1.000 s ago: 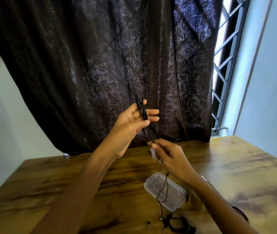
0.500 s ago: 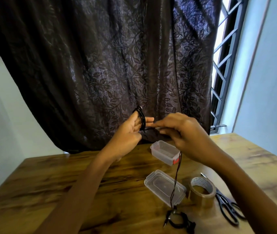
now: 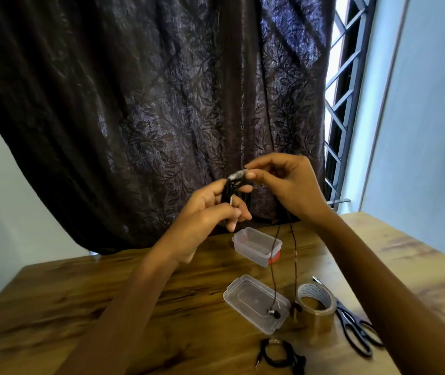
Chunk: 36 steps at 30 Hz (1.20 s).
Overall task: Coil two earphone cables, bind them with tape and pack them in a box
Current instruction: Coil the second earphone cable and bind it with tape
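"The left hand is up in the air. What does it hold?"

"Its fingers are curled round a bunch of black earphone cable, wound into loops."

"And the right hand?"

"It is just beside the left one. Its thumb and first finger pinch a small grey bit at the top of the loops. It may be tape or a part of the cable; it is too blurry to tell."

"What hangs down?"

"Two thin strands drop from under the right hand. One earbud hangs down to the clear lid, and the other strand ends by the roll of brown tape."

"Where is the box?"

"The clear box sits open on the wooden table, behind the lid. The second cable lies coiled on the table near the front edge, and black scissors lie right of the tape."
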Each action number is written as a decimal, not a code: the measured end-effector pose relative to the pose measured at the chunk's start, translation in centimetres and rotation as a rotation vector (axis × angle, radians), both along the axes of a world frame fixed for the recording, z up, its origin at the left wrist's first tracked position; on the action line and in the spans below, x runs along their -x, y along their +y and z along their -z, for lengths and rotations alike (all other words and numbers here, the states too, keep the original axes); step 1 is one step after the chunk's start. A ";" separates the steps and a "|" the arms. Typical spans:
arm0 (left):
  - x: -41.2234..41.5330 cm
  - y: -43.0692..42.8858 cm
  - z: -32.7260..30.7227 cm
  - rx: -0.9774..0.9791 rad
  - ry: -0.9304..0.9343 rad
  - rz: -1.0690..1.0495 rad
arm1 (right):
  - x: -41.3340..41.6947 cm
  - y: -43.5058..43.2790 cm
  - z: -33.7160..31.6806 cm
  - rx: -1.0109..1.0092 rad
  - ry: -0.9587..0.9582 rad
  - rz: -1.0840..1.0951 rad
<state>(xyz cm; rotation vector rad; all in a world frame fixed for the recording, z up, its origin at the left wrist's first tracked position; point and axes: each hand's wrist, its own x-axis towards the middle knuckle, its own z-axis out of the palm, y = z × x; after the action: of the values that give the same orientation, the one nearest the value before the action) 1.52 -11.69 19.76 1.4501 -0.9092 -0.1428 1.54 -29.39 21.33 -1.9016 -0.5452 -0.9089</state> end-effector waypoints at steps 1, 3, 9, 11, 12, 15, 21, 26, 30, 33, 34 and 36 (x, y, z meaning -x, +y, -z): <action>-0.1 0.0 0.0 0.008 0.001 -0.001 | -0.2 0.0 0.8 -0.054 0.014 -0.013; -0.2 0.0 0.0 0.030 0.021 -0.006 | -0.5 0.3 2.7 -0.160 0.061 -0.037; -1.2 -0.1 0.2 0.110 0.078 -0.048 | -0.6 2.3 8.1 -0.333 0.213 -0.031; -1.6 0.1 0.2 0.114 0.082 -0.078 | -0.4 2.8 9.3 -0.250 0.238 0.007; -1.8 0.2 0.2 0.115 0.086 -0.094 | -0.2 3.0 9.8 -0.190 0.251 0.024; -2.3 0.3 0.4 0.103 0.085 -0.142 | 0.4 3.5 10.6 0.046 0.270 0.095; -3.0 0.7 1.3 0.001 -0.020 -0.208 | 1.9 4.1 9.4 0.373 0.190 0.145; -3.7 1.2 2.2 -0.161 -0.060 -0.198 | 2.4 3.5 6.3 0.597 -0.161 0.364; -3.5 1.5 2.4 -0.227 -0.047 -0.166 | 2.3 2.9 3.0 0.739 -0.363 0.385; -2.6 1.5 2.1 -0.233 -0.049 -0.098 | 2.0 2.6 0.9 0.761 -0.395 0.347; -2.3 1.4 1.9 -0.222 -0.041 -0.062 | 1.9 2.6 0.2 0.732 -0.373 0.298; -1.9 1.1 1.7 -0.211 -0.015 -0.013 | 1.8 2.4 -0.9 0.656 -0.306 0.211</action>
<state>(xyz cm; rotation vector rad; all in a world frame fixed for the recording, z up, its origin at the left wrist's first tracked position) 3.41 -10.55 18.03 1.6538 -0.9178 -0.2232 -0.28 -26.99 22.28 -2.4527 -0.9225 -1.2814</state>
